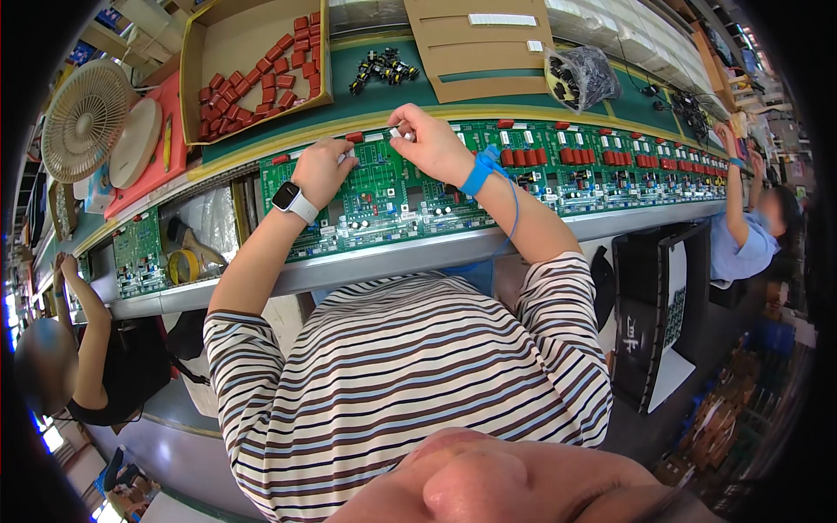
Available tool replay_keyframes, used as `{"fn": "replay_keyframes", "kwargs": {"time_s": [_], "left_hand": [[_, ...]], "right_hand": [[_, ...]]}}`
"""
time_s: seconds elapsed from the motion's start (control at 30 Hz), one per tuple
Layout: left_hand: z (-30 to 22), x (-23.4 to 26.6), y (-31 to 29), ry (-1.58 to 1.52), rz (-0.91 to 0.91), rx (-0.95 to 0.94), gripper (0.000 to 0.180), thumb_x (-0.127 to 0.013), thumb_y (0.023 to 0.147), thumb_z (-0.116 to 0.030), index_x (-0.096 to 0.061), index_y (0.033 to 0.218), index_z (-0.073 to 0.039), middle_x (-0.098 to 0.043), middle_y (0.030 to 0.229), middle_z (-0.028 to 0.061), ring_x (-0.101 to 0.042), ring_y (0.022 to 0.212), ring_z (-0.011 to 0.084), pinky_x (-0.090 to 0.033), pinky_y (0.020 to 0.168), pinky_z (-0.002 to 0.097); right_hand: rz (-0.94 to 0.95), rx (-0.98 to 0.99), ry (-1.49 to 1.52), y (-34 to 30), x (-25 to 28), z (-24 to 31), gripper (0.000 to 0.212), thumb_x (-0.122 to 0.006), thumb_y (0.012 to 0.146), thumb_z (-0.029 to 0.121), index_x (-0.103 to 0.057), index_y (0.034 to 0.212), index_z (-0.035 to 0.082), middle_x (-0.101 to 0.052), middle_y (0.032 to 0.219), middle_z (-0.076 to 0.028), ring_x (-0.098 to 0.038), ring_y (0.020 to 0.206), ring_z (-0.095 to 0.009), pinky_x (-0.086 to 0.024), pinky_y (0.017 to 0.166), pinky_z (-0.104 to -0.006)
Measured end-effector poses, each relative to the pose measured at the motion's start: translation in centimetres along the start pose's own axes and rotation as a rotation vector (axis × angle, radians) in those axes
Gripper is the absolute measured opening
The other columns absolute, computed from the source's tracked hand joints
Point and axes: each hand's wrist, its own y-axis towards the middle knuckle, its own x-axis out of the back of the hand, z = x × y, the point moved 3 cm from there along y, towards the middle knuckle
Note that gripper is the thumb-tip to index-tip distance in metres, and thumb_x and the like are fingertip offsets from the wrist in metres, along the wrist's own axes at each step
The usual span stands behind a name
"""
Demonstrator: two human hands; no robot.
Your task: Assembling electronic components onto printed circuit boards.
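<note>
A long row of green circuit boards [373,185] runs across in front of me, fitted with white, black and red parts. Over the board at the left end, my left hand [321,173] has its fingers closed, with something small and pale at the tips. My right hand [431,146] is bent in a pinch above the far edge of the boards, a little to the right. What its fingertips hold is too small to name. A red block-shaped component [354,137] sits on the far edge between my hands. A blue wrist strap [478,174] with a cord circles my right wrist.
Beyond the boards stands a cardboard box [253,26] of red components. Beside it lie a pile of black parts [382,70], a cardboard sheet [475,52] and a plastic bag [580,78]. A fan [87,118] stands far left. Other people work at both sides.
</note>
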Motion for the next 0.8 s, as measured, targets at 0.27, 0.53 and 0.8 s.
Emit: {"fn": "replay_keyframes", "kwargs": {"time_s": [0.27,0.53,0.8], "left_hand": [[0.1,-0.3,0.0,0.074,0.015,-0.021,0.024,-0.064,0.075,-0.014,-0.062,0.096,-0.002,-0.061,0.086,0.0151,-0.059,0.079,0.0314,-0.047,0.071,0.0375],[-0.7,-0.4,0.3,0.238,0.109,-0.118,0.025,-0.059,0.08,-0.015,-0.06,0.102,-0.004,-0.059,0.084,0.0145,-0.059,0.077,0.031,-0.049,0.068,0.0379],[-0.7,0.2,0.3,0.116,0.056,-0.054,0.019,-0.059,0.079,-0.014,-0.06,0.095,-0.003,-0.062,0.081,0.0152,-0.06,0.076,0.0316,-0.049,0.067,0.0385]], "right_hand": [[0.076,-0.134,0.095,0.6,-0.4,-1.0,0.021,-0.056,0.082,0.007,-0.053,0.102,0.003,-0.057,0.078,-0.004,-0.055,0.067,-0.011,-0.046,0.06,-0.0261],[-0.011,0.163,-0.301,0.7,-1.0,-1.4,0.022,-0.057,0.08,0.01,-0.059,0.1,0.002,-0.064,0.084,-0.015,-0.062,0.073,-0.028,-0.049,0.068,-0.0342],[-0.065,0.136,-0.483,0.6,-1.3,-0.7,0.015,-0.06,0.078,0.014,-0.056,0.087,0.002,-0.063,0.083,-0.015,-0.061,0.077,-0.032,-0.048,0.067,-0.0395]]}}
